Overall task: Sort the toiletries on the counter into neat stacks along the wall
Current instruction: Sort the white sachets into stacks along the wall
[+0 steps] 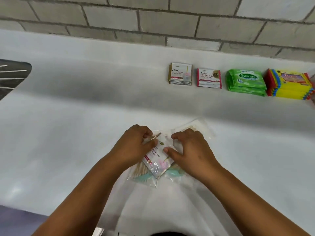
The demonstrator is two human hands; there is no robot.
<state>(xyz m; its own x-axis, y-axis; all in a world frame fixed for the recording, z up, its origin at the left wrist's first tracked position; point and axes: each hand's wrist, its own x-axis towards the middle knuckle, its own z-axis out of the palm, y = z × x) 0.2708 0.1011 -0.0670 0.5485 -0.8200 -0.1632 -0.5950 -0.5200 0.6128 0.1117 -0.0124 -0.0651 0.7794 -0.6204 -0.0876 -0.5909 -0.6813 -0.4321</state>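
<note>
Four stacks lay in a row in the upper right of the frame, close under the tiled wall [153, 23]: gold-edged Dove sachets [180, 74], pink-edged Dove sachets [209, 78], green Sanicare wipe packs [246, 82] and yellow packets [289, 84] at the far right, each kind kept to its own pile, evidently so that like sat with like.

In the lower centre, on the white bench [68, 125], both hands worked over what was left unsorted. The left hand [134, 145] had its fingers curled, pinching the upper corner of a loose Dove sachet [157, 157], seemingly to lift it free. The right hand [189, 150] rested with spread fingers on a clear bag [190, 128], its thumb touching the sachet, probably pinning the slippery plastic so nothing slid along with it. Under the sachet lay another clear bag of wooden sticks [139, 171] and pale blue pieces [173, 172].

Judging by its pink edge, the sachet likely belonged on the pink-edged pile; the bags still had no stack.
</note>
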